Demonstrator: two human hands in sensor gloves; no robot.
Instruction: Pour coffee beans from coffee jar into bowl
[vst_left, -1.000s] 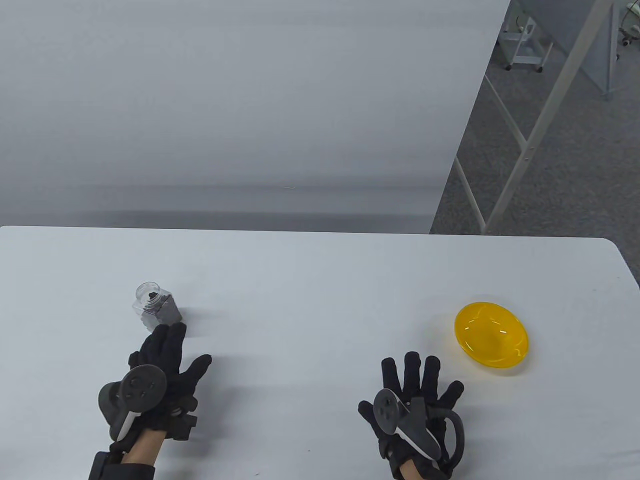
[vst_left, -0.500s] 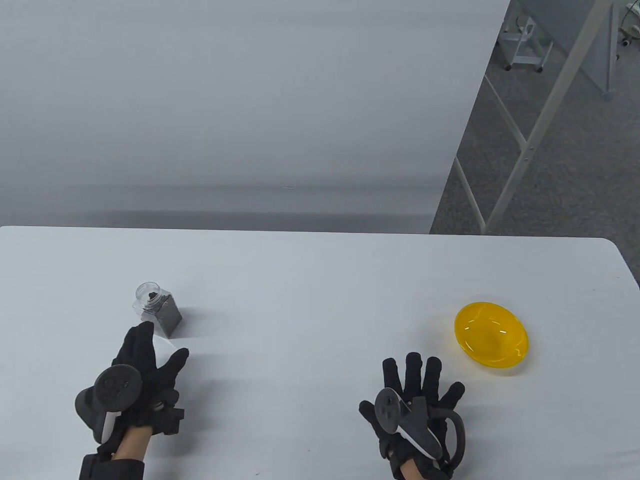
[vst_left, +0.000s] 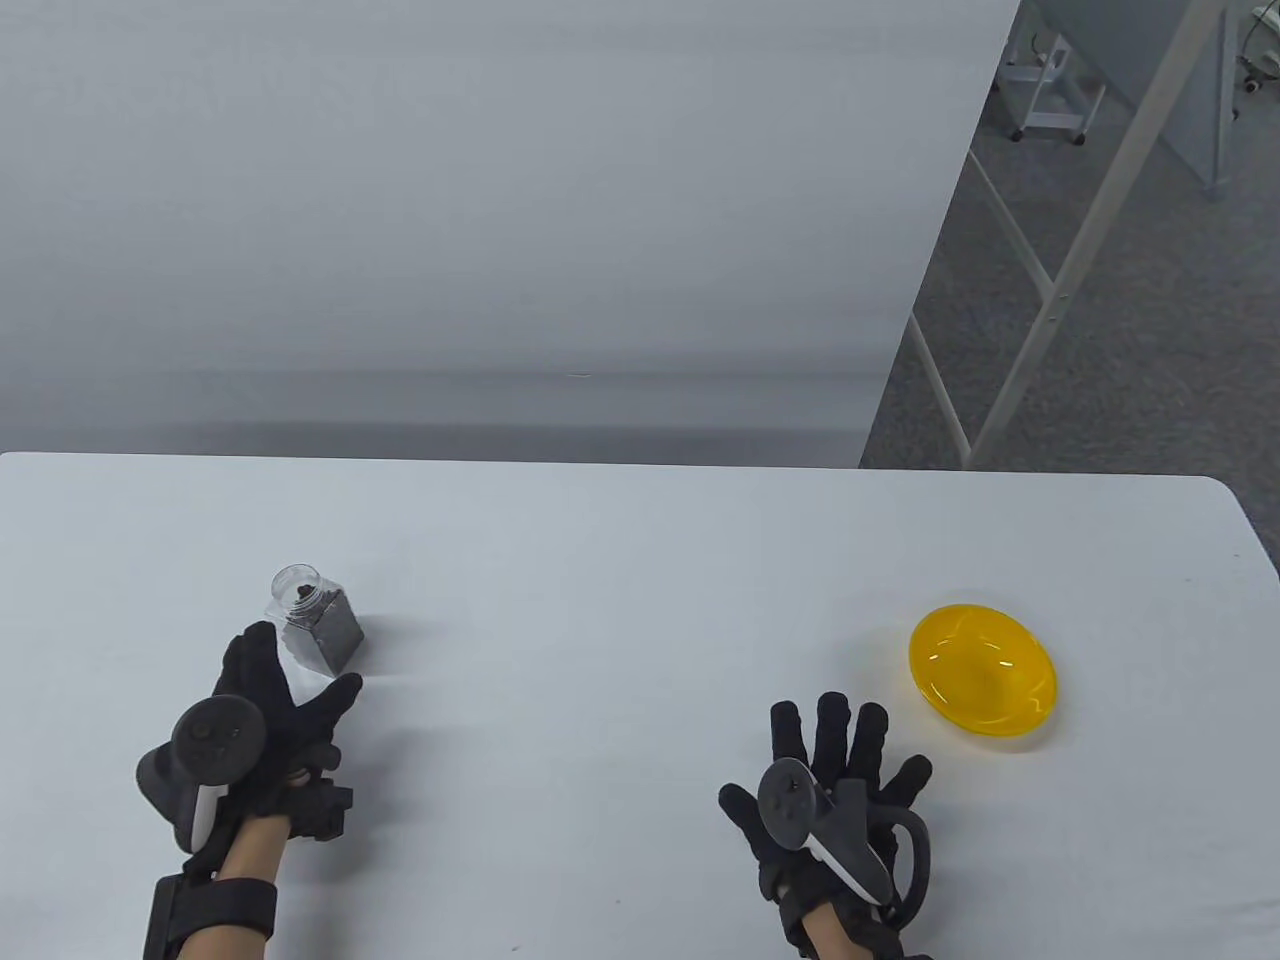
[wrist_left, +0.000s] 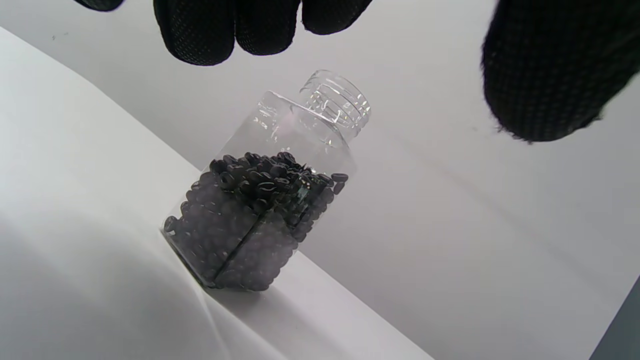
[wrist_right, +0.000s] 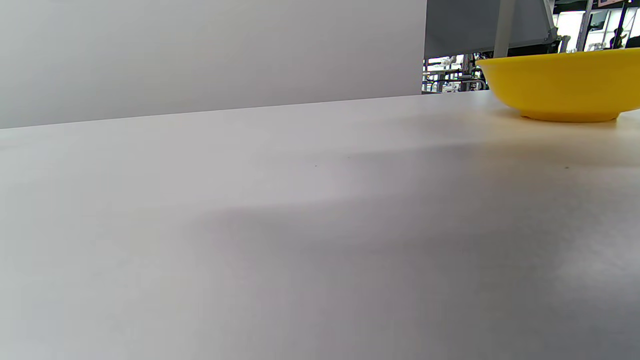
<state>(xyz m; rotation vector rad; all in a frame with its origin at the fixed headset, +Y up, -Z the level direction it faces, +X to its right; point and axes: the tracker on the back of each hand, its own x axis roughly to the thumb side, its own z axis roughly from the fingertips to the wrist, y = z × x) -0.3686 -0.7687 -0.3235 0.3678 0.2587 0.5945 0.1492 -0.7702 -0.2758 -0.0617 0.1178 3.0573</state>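
A clear, lidless square coffee jar about half full of dark beans stands upright on the left of the white table; it also shows in the left wrist view. My left hand is open just in front of the jar, fingers at its left and thumb at its near right, with a gap to the jar. The left wrist view shows the fingertips spread apart from it. The yellow bowl sits empty at the right; it also shows in the right wrist view. My right hand lies flat and open on the table, left of and nearer than the bowl.
The table's far edge runs across the middle of the table view, with a grey panel behind. The right edge borders carpet floor with white metal frames.
My left hand has shifted left and turned so the fingers and thumb now flank the jar. The right hand has barely moved. The jar and bowl have not moved.
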